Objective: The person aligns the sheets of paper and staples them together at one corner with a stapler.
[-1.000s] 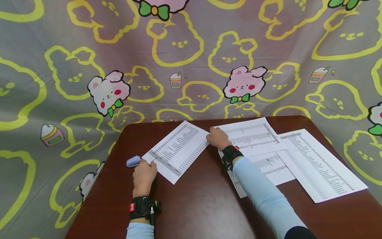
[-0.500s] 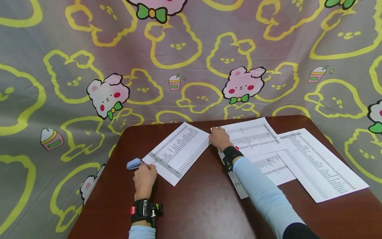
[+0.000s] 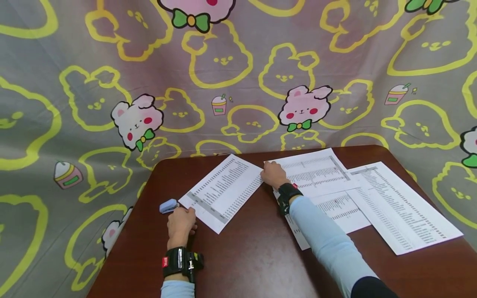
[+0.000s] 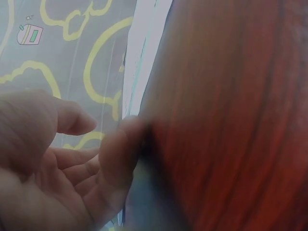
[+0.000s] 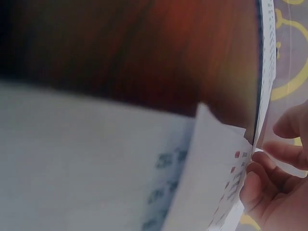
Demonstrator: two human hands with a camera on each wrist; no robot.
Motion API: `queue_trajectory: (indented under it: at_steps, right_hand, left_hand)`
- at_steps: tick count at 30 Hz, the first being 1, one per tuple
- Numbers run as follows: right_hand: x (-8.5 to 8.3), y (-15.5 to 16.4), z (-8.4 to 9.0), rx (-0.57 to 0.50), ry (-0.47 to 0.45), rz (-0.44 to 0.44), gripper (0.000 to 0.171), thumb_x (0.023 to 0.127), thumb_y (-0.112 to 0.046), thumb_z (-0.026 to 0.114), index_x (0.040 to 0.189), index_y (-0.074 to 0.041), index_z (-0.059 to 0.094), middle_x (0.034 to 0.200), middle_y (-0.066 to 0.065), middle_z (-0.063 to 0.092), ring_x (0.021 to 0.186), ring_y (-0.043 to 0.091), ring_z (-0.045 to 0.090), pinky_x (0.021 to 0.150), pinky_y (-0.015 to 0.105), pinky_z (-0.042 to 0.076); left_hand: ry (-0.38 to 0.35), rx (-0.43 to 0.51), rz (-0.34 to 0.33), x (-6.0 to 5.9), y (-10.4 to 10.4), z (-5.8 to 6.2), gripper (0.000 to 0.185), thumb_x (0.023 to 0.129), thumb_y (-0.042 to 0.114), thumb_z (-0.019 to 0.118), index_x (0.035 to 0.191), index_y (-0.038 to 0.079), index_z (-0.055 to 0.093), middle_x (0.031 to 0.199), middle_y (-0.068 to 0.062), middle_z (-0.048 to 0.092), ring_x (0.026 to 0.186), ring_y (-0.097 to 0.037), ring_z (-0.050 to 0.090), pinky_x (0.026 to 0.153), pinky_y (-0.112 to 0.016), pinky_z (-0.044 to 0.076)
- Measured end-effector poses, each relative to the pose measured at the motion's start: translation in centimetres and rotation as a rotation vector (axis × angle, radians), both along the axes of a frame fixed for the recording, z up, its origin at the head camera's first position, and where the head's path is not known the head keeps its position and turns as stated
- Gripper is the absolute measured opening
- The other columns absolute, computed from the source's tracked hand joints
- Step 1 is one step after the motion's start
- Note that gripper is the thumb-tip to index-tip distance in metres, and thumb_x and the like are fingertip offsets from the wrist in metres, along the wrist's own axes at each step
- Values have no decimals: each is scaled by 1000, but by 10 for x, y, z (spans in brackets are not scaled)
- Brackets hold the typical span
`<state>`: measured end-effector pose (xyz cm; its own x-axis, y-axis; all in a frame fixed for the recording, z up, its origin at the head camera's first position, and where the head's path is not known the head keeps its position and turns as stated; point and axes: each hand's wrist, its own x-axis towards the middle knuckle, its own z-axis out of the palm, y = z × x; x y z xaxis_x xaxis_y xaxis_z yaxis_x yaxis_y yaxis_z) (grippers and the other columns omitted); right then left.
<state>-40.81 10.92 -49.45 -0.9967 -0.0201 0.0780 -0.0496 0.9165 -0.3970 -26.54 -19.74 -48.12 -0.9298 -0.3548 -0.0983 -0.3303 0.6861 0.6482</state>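
**Two hands on the printed sheets**

My left hand (image 3: 180,221) rests at seven o'clock on the brown table (image 3: 246,256), fingers loosely curled and holding nothing, beside the near corner of the tilted sheet (image 3: 222,191); the blue stapler (image 3: 168,205) lies just left of it. Toward twelve, my right hand (image 3: 273,175) pinches the edge of the stacked sheets (image 3: 316,171). I count four sheets in all, the fourth (image 3: 400,207) at two o'clock. Print is too small to read.
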Motion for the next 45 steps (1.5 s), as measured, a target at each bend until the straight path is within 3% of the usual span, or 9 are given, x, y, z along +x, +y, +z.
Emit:
queue_trajectory:
  at_steps: [4, 14, 24, 29, 34, 40, 45]
  right_hand:
    - [-2, 0, -3, 5, -12, 0, 39, 95, -22, 49, 127, -1, 59, 117, 22, 60, 109, 39, 60, 88, 52, 51]
    - [-10, 3, -1, -65, -84, -92, 38, 93, -25, 53, 119, 1, 61, 115, 21, 61, 102, 36, 59, 85, 50, 50]
    - [-7, 1, 7, -78, -97, -103, 46, 94, -28, 53, 128, 4, 54, 120, 24, 55, 111, 37, 54, 94, 53, 47]
    - [-4, -3, 11, -66, -115, -111, 44, 95, -30, 52, 123, 4, 58, 116, 22, 56, 105, 35, 54, 92, 52, 47]
    - [-2, -7, 10, -82, -121, -117, 41, 94, -28, 53, 120, 3, 61, 114, 21, 56, 102, 34, 54, 90, 51, 47]
    - [0, -8, 5, -67, -86, -101, 43, 93, -26, 52, 122, 5, 57, 118, 24, 57, 111, 39, 56, 92, 54, 48]
    - [-1, -6, 1, -98, -93, -111, 36, 93, -25, 53, 114, 3, 61, 107, 21, 63, 96, 35, 61, 82, 49, 50]
  left_hand:
    - [-21, 64, 3, -1, 0, 0, 36, 96, 25, 42, 87, -3, 64, 63, -9, 68, 43, -13, 61, 43, -28, 51]
    - [-23, 119, 31, -11, 6, 2, 39, 97, 24, 41, 84, -2, 66, 62, -7, 69, 42, -12, 61, 46, -30, 52]
    - [-31, 125, 37, -5, 4, 9, 37, 99, 26, 43, 89, -1, 65, 66, -8, 68, 44, -11, 61, 47, -29, 53]
    - [-17, 129, 37, -5, 4, 7, 34, 96, 22, 44, 89, -3, 66, 66, -9, 69, 43, -11, 61, 45, -28, 53]
    - [-22, 125, 41, -5, 4, 5, 33, 96, 21, 45, 90, -3, 66, 68, -10, 70, 43, -11, 61, 45, -28, 52]
    - [-30, 133, 44, -3, 4, 5, 33, 96, 22, 46, 92, -3, 67, 69, -10, 70, 45, -12, 62, 46, -28, 53]
    - [-34, 149, 38, -1, 5, 4, 33, 97, 22, 46, 95, -3, 67, 70, -10, 70, 46, -12, 63, 48, -29, 54]
